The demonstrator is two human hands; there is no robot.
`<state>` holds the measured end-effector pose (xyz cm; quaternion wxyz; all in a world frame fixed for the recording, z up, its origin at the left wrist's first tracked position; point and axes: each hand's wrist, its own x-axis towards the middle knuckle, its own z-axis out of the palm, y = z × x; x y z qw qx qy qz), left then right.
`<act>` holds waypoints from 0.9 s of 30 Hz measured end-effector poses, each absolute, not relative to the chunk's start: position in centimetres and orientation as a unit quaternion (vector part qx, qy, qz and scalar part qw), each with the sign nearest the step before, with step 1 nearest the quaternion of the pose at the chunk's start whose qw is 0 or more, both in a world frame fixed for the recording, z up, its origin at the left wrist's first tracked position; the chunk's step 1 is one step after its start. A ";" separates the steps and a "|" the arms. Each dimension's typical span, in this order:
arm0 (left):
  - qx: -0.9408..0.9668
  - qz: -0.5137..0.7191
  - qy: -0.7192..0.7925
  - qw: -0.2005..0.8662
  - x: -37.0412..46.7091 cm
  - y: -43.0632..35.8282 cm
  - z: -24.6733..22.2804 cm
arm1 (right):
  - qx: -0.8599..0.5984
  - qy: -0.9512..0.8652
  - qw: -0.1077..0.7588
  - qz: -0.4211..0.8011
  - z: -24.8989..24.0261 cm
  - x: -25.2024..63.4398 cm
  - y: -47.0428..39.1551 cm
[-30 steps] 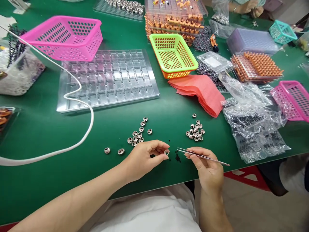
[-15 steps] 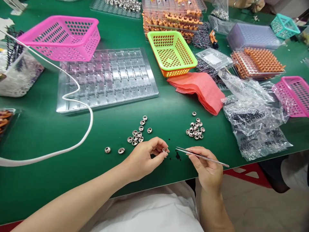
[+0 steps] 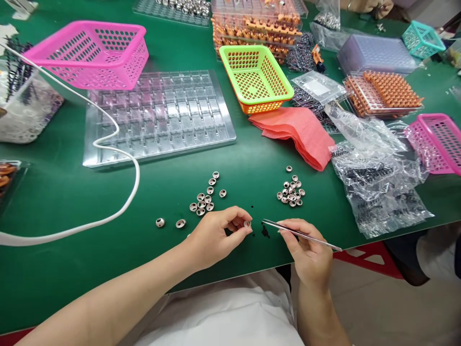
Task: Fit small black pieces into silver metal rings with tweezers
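Observation:
Between thumb and fingertips, my left hand (image 3: 219,235) pinches a small silvery ring-shaped part (image 3: 247,224). My right hand (image 3: 306,247) grips thin metal tweezers (image 3: 302,234), whose tips point left, a short gap away from that part. Small black pieces (image 3: 265,230) lie on the green table (image 3: 108,278) between the hands. Beyond my left hand is a loose group of round metal parts with holes (image 3: 201,204), with a metal part (image 3: 180,224) and another metal part (image 3: 160,222) further left. A second cluster of metal parts (image 3: 291,194) lies beyond the tweezers.
A white cable (image 3: 135,178) curves across the left side. Behind are a clear plastic tray (image 3: 173,144), a pink basket (image 3: 133,62), a green basket (image 3: 286,89) and a red cloth (image 3: 298,132). Plastic bags (image 3: 385,192) cover the right side, near another pink basket (image 3: 419,144).
Hardly anything differs. My left hand has shifted very slightly with the ring-shaped part, its pinch kept. The right hand and tweezers stay almost in place; the view has moved a little.

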<state>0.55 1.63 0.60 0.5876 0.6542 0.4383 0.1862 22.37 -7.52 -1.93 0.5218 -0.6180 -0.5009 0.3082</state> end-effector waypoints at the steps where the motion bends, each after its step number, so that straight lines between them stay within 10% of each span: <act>1: 0.654 0.186 0.439 0.587 0.6 1.6 0.6 | -0.617 -0.499 0.526 0.305 -1.9 22.3 -7.5; 27: 0.540 0.196 0.396 0.716 0.4 1.7 1.3 | -0.533 -0.566 0.528 0.342 -1.9 20.5 -7.3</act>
